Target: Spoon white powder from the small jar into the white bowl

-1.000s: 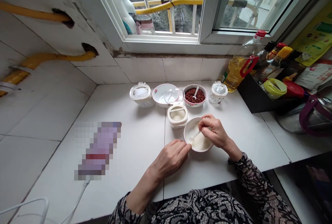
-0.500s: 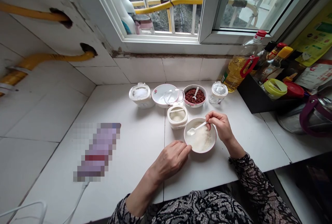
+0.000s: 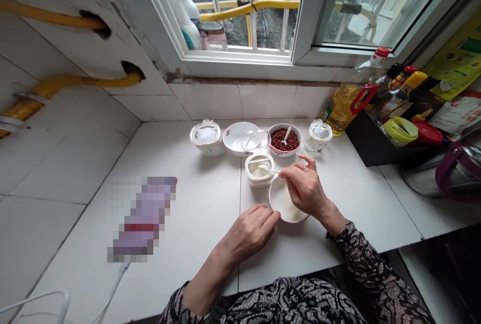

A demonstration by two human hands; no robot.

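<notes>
White spoon (image 3: 271, 170): pinched in right hand (image 3: 305, 186), head at mouth of open canister (image 3: 259, 182); left hand (image 3: 252, 229) grips rim of bowl (image 3: 276, 193).

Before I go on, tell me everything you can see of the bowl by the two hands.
The bowl is round, white and smooth, perhaps ceramic, with a thin pinkish rim. It sits upright on the counter, holding white, fine-looking contents. The left hand's fingertips meet its near-left rim; the right hand hides its far-right part, contact unclear.

Right hand (image 3: 303, 188), spoon (image 3: 273, 170) | moved | bowl (image 3: 278, 201) → open canister (image 3: 259, 182)
</notes>
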